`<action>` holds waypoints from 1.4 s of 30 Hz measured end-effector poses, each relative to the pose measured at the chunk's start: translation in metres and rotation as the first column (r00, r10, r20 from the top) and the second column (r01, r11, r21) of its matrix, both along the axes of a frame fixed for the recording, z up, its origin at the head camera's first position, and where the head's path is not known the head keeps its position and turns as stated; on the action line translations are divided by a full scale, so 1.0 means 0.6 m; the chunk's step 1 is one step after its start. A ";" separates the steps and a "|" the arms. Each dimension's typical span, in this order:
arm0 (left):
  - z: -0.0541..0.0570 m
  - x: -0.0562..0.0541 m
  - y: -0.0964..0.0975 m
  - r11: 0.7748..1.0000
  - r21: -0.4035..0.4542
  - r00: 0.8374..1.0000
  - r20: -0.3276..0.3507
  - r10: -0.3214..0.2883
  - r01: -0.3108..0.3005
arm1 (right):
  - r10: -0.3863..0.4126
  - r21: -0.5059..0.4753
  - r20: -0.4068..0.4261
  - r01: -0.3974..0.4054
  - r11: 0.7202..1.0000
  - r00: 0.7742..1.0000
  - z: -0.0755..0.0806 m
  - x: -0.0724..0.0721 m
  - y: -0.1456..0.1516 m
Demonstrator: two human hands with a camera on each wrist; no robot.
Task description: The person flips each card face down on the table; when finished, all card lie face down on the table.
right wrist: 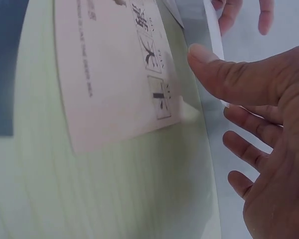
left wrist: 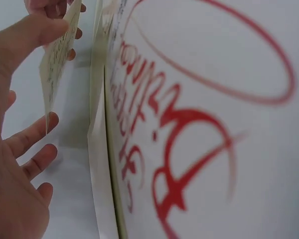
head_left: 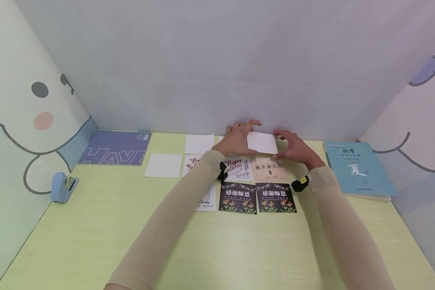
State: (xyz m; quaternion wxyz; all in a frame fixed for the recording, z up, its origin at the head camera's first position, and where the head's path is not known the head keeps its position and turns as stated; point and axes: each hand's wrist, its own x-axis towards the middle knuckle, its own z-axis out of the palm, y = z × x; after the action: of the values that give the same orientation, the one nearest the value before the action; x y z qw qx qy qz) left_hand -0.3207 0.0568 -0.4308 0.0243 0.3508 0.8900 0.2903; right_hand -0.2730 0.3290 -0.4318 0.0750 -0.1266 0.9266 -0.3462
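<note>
Here, white card (head_left: 262,143) between fingers (right wrist: 254,123)

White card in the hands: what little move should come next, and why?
Probably lower the white card gently behind the pink Chinese-lettered card. The left hand and right hand hold it off the tabletop, and a blank-faced card already lies in that back row.

Plain beige long sleeves (head_left: 170,217), small black wrist devices (head_left: 222,171), a yellow patch (head_left: 304,180) on the right one
</note>
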 end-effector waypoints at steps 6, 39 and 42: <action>-0.003 0.003 -0.002 0.999 -0.050 1.000 -0.003 -0.015 0.015 | -0.021 0.029 -0.001 0.021 0.999 1.000 -0.005 0.009 0.006; -0.003 0.005 -0.041 0.986 -0.157 0.998 0.033 -0.046 0.050 | -0.044 0.043 -0.080 0.048 0.998 0.996 0.001 0.050 0.006; -0.002 0.002 -0.049 0.983 -0.171 0.998 0.038 -0.055 0.060 | -0.041 0.033 -0.076 0.044 0.998 0.996 0.000 0.050 0.005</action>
State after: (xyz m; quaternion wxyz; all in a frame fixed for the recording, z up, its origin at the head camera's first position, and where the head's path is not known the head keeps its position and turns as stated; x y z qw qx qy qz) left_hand -0.3195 0.0274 -0.4319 0.0774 0.3681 0.9007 0.2174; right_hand -0.2431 0.3323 -0.4317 0.0348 -0.1186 0.9371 -0.3265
